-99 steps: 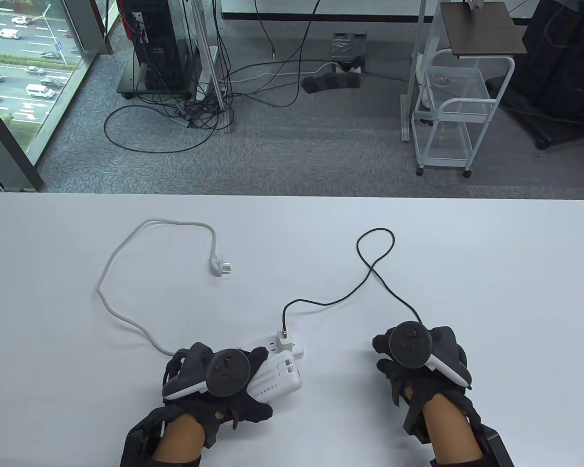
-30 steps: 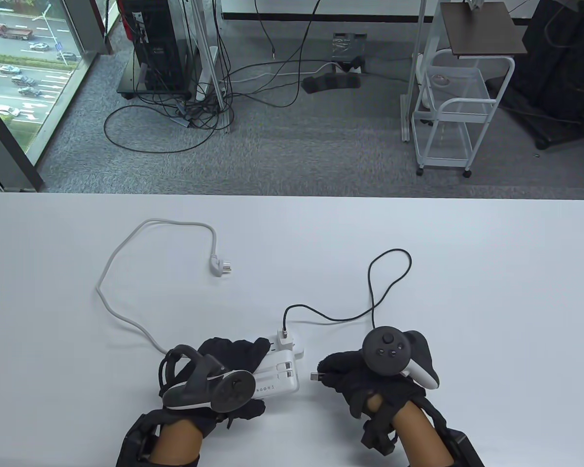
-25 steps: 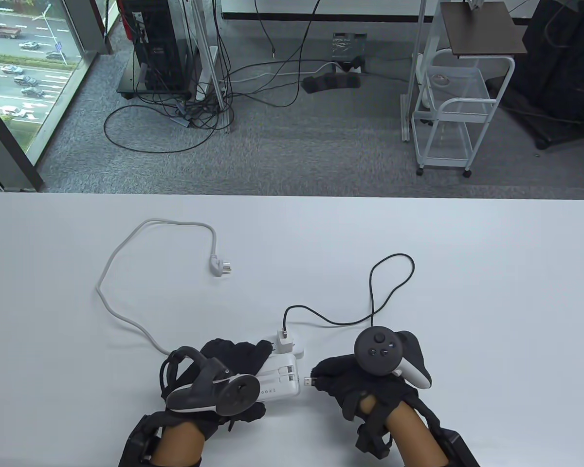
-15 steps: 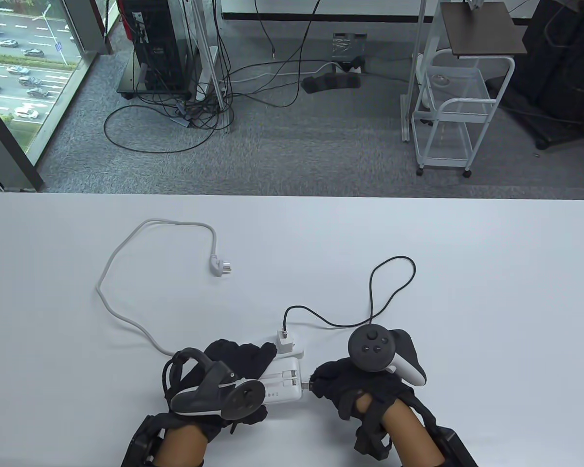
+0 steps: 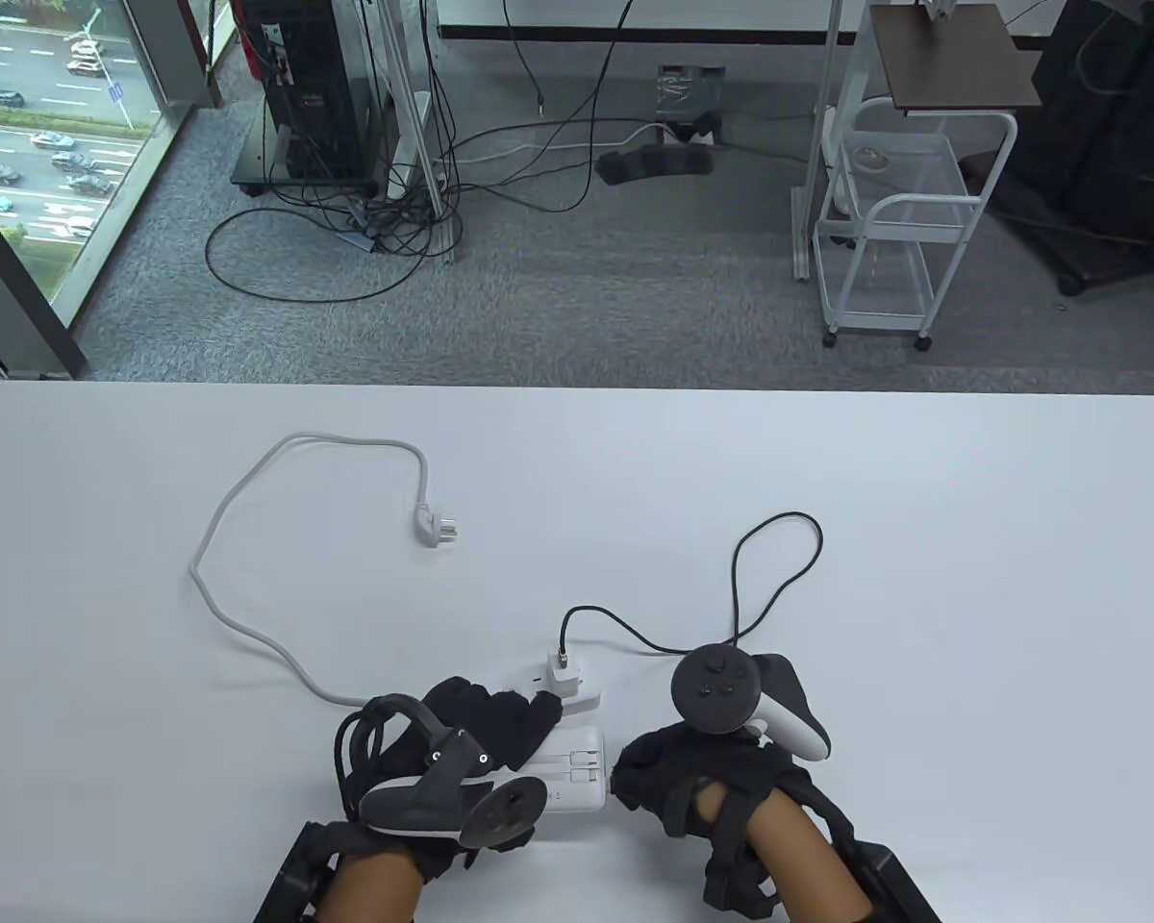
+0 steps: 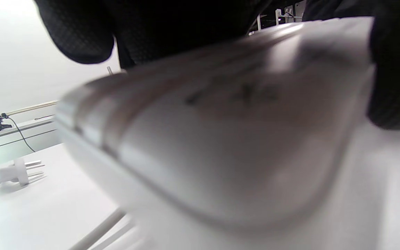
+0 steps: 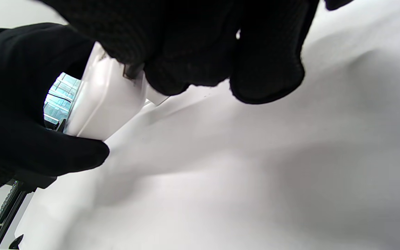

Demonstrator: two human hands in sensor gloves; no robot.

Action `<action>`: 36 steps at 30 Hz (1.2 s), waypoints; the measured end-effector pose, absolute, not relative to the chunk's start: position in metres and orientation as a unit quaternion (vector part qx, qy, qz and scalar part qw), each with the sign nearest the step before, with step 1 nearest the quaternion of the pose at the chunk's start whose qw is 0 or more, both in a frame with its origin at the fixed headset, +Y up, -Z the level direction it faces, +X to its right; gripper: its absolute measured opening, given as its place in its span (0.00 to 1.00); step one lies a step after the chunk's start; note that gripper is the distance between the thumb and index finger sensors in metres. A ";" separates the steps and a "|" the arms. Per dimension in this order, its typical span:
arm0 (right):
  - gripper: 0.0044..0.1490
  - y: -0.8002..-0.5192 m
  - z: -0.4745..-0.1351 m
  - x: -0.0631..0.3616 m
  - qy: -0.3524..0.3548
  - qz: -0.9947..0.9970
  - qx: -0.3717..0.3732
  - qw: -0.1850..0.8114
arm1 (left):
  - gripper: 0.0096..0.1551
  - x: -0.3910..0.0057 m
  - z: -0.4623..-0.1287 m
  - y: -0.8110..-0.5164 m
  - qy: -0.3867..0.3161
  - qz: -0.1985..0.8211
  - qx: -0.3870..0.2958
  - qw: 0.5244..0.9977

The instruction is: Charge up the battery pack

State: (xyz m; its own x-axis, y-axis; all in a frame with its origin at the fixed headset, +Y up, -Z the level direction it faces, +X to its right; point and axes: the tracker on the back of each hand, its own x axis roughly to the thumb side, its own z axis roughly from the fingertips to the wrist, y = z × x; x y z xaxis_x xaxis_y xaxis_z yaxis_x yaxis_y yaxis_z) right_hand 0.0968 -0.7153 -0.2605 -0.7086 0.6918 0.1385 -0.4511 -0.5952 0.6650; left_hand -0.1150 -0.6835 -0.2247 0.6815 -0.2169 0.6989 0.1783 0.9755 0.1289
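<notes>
The battery pack (image 5: 577, 769) is a white, smooth, glossy slab with rounded edges; it lies near the front edge of the matte white table (image 5: 923, 538), just in front of a white power strip (image 5: 577, 694). A white cube-shaped charger (image 5: 564, 673) sits plugged into the strip, and a thin black cable (image 5: 740, 601) runs from it in a loop across the table to the right hand (image 5: 702, 769). The strip's thick grey-white cord (image 5: 250, 538) curves away to a three-pin plug (image 5: 439, 527) lying loose on the table. The left hand (image 5: 462, 760), in a black knit glove, grips the battery pack, fingers curled over its far side and thumb under its near edge. The right hand's fingers are closed tightly at the pack's right end and touch it; the cable connector itself is hidden between them. Beyond the table lie grey carpet, tangled floor cables, a white wire trolley (image 5: 885, 221) and a window at left.
</notes>
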 end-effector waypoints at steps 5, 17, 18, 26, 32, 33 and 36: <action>0.24 -0.715 -0.257 0.097 0.307 0.866 0.194 0.345 | 0.62 -0.113 -0.225 -0.682 -0.386 -0.103 0.018 0.916; 0.30 -0.698 -0.264 0.131 0.196 0.897 0.161 0.362 | 0.62 -0.098 -0.230 -0.696 -0.387 -0.115 -0.056 0.913; 0.31 -0.696 -0.265 0.139 0.167 0.905 0.152 0.360 | 0.62 -0.095 -0.230 -0.699 -0.388 -0.115 -0.065 0.912; 0.34 -0.698 -0.270 0.170 0.087 0.944 0.111 0.298 | 0.62 -0.085 -0.230 -0.712 -0.388 -0.138 -0.097 0.906; 0.34 -0.703 -0.271 0.167 0.104 0.944 0.116 0.289 | 0.62 -0.081 -0.230 -0.720 -0.384 -0.159 -0.108 0.903; 0.34 -0.704 -0.271 0.165 0.109 0.946 0.119 0.283 | 0.62 -0.080 -0.231 -0.721 -0.385 -0.163 -0.110 0.902; 0.34 -0.705 -0.271 0.160 0.112 0.948 0.127 0.268 | 0.61 -0.078 -0.230 -0.724 -0.383 -0.172 -0.114 0.900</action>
State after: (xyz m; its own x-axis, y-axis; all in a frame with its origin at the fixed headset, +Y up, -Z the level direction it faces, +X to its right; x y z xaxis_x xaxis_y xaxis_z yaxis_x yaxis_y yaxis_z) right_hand 0.1598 -0.7049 -0.2709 -0.8241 0.5370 0.1805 -0.4800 -0.8311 0.2809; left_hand -0.0784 -0.7238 -0.2305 0.6473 -0.2217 0.7293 0.3964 0.9151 -0.0737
